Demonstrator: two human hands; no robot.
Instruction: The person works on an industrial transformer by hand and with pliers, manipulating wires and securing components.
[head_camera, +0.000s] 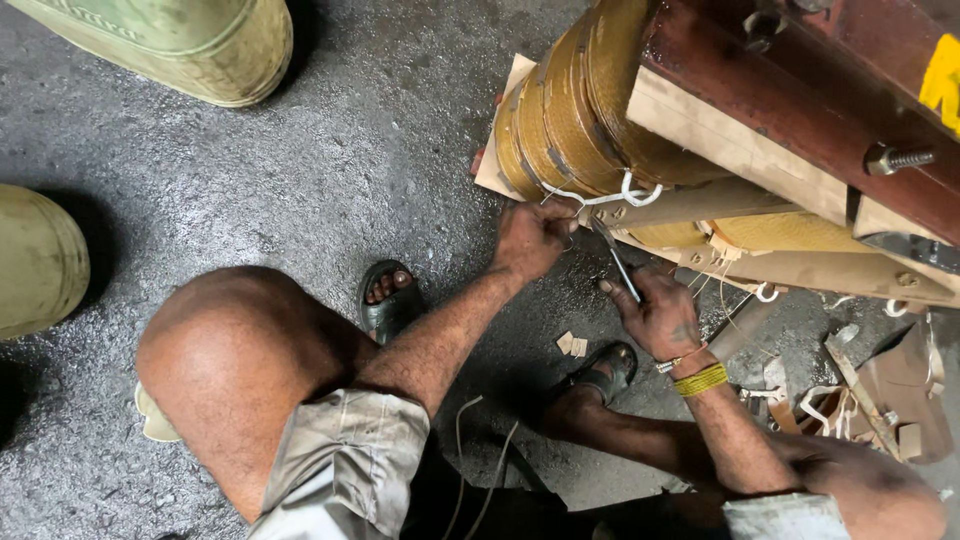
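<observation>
Flanking both hands: coil windings (575, 110), paper scraps (880, 395).

The floor (330, 150) is dark grey, rough concrete. 2 pale green rounded containers stand on it: 1 at the top left (190, 45) and 1 at the left edge (35, 260). A rust-brown metal beam (800, 110) crosses the top right corner, with a threaded bolt (900, 158) sticking out of it. Scraps of brown paper (890, 395) lie at the right, and 2 small cardboard pieces (572, 344) lie near a black sandal (388, 300).
</observation>
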